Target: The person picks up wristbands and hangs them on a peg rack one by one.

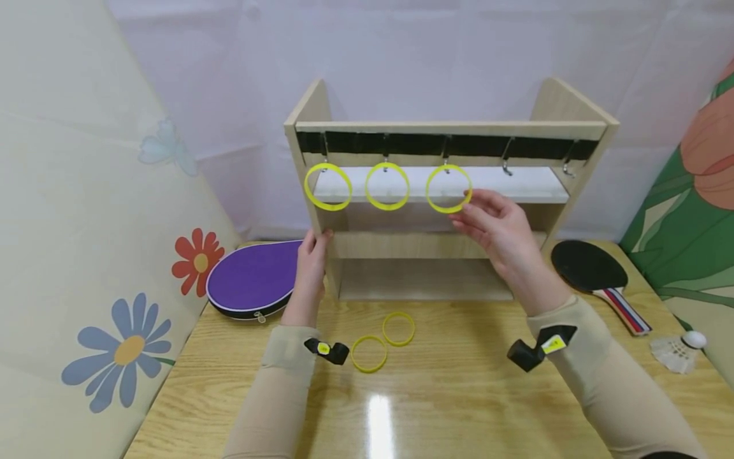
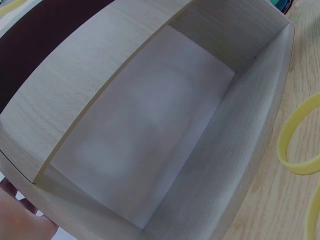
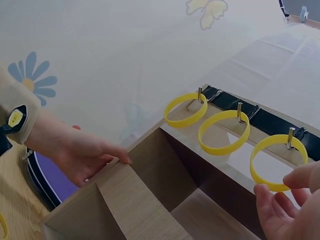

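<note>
The left hand grips the left side of the wooden rack, and the right hand pinches the yellow ring at the third hook from the left, where a careless tug could unhook it.

The rings look like smooth, slightly flexible plastic or rubber, which one I cannot tell. They hang on shiny metal hooks set along a smooth black strip. The shelf has a matt, wood-grained finish. The table is grained wood, glossy enough to throw back a bright streak. Behind hangs a creased cloth sheet; the sleeves are matt fabric.
</note>
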A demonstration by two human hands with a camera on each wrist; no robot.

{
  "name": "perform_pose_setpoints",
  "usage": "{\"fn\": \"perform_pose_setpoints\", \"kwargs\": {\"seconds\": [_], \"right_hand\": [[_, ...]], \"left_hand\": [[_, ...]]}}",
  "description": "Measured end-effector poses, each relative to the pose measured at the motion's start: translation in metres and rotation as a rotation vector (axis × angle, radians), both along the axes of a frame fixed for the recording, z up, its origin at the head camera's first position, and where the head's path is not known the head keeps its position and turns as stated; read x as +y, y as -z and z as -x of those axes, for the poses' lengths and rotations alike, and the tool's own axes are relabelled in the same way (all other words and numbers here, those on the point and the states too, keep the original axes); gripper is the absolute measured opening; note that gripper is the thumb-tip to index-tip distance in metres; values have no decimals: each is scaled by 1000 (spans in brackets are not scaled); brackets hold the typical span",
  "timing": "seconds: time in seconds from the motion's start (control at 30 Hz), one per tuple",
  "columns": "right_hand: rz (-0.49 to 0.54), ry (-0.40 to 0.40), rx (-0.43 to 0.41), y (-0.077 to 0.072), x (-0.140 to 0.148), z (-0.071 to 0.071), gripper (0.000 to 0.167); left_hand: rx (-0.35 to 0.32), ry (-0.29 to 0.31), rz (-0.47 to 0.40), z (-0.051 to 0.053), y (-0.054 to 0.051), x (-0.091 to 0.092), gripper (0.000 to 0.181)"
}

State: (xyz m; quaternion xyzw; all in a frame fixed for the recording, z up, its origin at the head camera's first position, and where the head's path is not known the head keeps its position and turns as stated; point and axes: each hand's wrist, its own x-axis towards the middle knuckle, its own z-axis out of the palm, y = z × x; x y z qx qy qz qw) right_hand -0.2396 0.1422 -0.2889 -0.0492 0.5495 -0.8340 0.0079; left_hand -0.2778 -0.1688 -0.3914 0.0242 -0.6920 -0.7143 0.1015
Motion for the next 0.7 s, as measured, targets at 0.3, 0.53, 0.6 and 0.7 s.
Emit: {"fn": "perform_pose_setpoints", "kwargs": {"seconds": [0.3, 0.53, 0.6, 0.7], "right_hand": [[-2, -36, 13, 6, 0, -1, 21], [-119, -62, -31, 21, 1, -4, 20], [-150, -68, -39, 27, 1, -4, 22], [-181, -85, -35, 38, 0, -4, 30]], "left_hand": [[13, 2, 7, 1, -1, 0, 39], [21, -2, 9, -1, -1, 0, 38], [21, 1, 7, -1, -1, 1, 39], [20, 5, 5, -1, 0, 0, 41]]}}
